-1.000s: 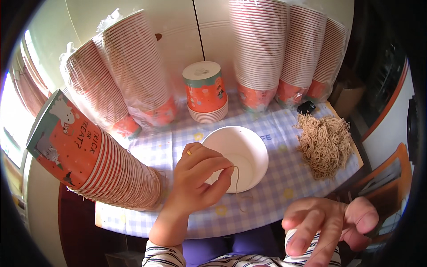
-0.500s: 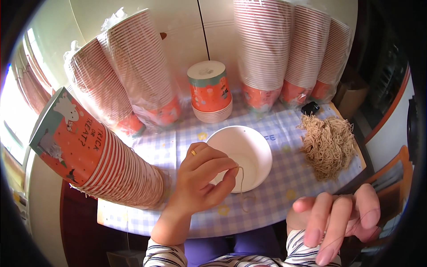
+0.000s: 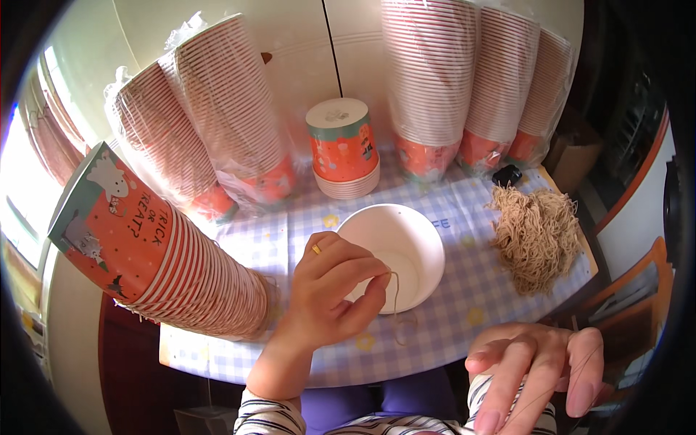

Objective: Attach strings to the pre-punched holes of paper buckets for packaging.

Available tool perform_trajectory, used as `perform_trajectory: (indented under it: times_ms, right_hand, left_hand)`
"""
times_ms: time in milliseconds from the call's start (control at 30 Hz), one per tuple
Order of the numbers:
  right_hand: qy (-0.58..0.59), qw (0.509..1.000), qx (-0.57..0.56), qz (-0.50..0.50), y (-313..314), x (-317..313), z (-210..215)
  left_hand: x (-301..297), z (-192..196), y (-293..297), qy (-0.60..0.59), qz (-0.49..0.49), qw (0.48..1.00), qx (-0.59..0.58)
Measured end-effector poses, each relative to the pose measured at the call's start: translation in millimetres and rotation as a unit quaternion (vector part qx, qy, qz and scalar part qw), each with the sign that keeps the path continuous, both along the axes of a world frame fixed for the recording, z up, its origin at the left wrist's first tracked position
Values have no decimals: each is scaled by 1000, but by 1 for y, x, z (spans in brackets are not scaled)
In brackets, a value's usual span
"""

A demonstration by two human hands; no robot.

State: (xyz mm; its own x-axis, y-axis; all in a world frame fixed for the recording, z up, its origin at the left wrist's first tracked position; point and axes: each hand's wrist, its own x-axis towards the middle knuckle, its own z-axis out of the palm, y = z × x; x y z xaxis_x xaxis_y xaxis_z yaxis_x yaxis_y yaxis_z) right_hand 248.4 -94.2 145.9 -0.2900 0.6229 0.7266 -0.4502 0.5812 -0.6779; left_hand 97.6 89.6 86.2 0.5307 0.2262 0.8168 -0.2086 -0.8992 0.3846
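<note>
A thin beige string [image 3: 396, 297] hangs from my left hand [image 3: 333, 290], its end pinched between thumb and index finger. The pinch is over the near-left rim of a white paper tub [image 3: 426, 254], which stands mouth up on the table. The string's lower part trails down past the rim onto the cloth. My right hand [image 3: 533, 362] is off the table's near right edge, its fingers stretched out and spread. Fine dark strands show across those fingers; whether they are thread or hair I cannot tell.
A tilted stack of orange printed tubs [image 3: 167, 239], string around its rims, leans at left. Plastic-wrapped stacks [image 3: 435, 80] stand behind, with a short upturned stack [image 3: 341, 156] between. A heap of beige string [image 3: 536, 239] and a small black object [image 3: 506, 175] lie right on the checked cloth [image 3: 304, 362].
My right hand has turned and dropped a little, its fingers pointing lower and more toward me. The left hand keeps its pinch on the string and has barely moved.
</note>
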Motion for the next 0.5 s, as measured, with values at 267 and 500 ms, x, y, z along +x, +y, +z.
perform_trajectory:
  times_ms: [267, 500]
  right_hand:
    - [87, 995, -21, -36, 7, -11, -15]
    - [20, 1000, -4, 0, 1, -2, -3]
  left_hand:
    - [-6, -4, 3, 12, 29, 999, 9]
    - [0, -1, -1, 14, 5, 1000, 16]
